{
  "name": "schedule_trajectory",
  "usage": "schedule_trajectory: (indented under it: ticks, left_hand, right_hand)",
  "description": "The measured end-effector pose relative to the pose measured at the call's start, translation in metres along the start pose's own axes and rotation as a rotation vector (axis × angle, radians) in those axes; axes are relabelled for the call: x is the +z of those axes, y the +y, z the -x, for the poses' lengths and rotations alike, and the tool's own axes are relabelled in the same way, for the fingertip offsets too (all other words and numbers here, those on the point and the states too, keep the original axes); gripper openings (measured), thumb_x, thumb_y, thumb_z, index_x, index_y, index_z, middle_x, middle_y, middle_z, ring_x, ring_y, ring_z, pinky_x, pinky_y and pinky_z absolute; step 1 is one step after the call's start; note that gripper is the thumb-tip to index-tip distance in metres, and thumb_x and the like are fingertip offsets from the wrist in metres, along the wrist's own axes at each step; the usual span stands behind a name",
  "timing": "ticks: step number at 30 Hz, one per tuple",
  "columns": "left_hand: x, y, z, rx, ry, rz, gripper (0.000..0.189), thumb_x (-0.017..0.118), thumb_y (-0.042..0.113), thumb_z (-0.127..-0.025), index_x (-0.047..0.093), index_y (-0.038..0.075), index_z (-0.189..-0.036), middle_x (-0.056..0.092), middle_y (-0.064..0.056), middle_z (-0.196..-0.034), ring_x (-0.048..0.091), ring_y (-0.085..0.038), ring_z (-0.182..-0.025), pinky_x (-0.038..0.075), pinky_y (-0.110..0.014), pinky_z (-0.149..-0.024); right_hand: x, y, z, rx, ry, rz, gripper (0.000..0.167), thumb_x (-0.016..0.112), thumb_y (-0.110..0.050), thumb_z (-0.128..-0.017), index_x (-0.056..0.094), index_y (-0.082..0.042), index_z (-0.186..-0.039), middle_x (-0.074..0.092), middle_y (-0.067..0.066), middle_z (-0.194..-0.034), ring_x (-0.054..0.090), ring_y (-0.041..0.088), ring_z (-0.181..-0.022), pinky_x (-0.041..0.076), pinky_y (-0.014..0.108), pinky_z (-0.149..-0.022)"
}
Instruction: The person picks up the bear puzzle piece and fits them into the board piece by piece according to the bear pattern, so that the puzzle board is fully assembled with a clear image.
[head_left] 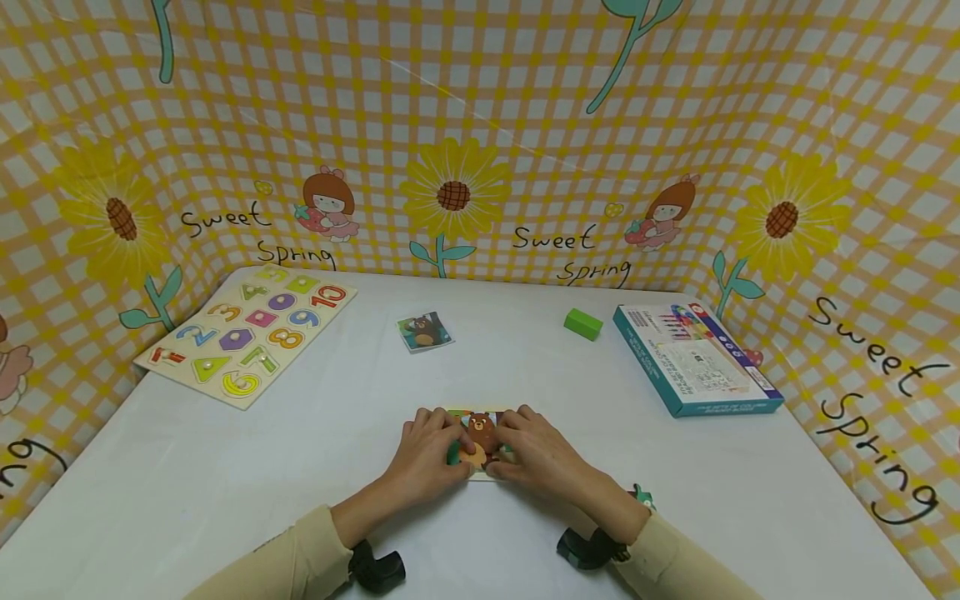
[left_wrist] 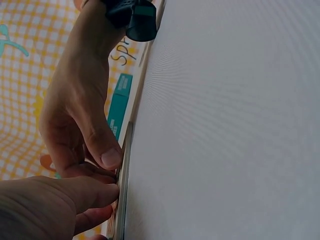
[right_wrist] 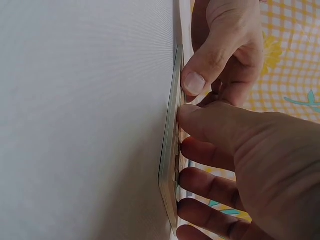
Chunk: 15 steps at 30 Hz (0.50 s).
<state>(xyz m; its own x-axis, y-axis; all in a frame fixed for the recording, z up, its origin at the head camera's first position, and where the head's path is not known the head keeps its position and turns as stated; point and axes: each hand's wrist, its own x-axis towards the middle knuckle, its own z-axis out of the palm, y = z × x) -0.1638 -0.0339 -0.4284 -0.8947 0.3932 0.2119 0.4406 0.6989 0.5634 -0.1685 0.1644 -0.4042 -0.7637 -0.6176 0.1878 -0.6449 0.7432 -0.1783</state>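
Note:
A small wooden bear puzzle (head_left: 481, 430) lies flat on the white table, partly covered by both hands. My left hand (head_left: 429, 450) rests on its left side, the index fingertip on the orange part below the bear's head. From the other side, my right hand (head_left: 543, 450) touches the puzzle with thumb and fingertips. In the right wrist view the fingers of the right hand (right_wrist: 280, 160) are spread along the face of the thin board (right_wrist: 170, 145), and both thumbs press close together near its edge. The undersides of most left fingers are hidden.
A bear picture card (head_left: 426, 332) lies beyond the hands. To the left is a number and shape board (head_left: 247, 337). A green block (head_left: 582, 324) and a teal-edged box (head_left: 693, 358) are at the right. Checked cloth (head_left: 480, 108) stands around the table's back and sides.

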Motion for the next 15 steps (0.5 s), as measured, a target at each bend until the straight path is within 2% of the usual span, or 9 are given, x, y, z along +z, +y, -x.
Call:
schedule_trajectory:
  ticks: [15]
  left_hand:
    - [0.0016, 0.0006, -0.0003, -0.009, 0.007, -0.001, 0.009, 0.071, 0.023, -0.074, 0.066, 0.021, -0.082, 0.054, 0.000, -0.102, 0.039, -0.017, -0.093, 0.028, -0.035, -0.077]
  right_hand:
    - [-0.0003, 0.0000, 0.0002, 0.011, 0.003, -0.003, 0.018, 0.077, -0.031, -0.075, 0.069, -0.020, -0.087, 0.057, -0.005, -0.087, 0.041, 0.010, -0.080, 0.035, 0.024, -0.070]
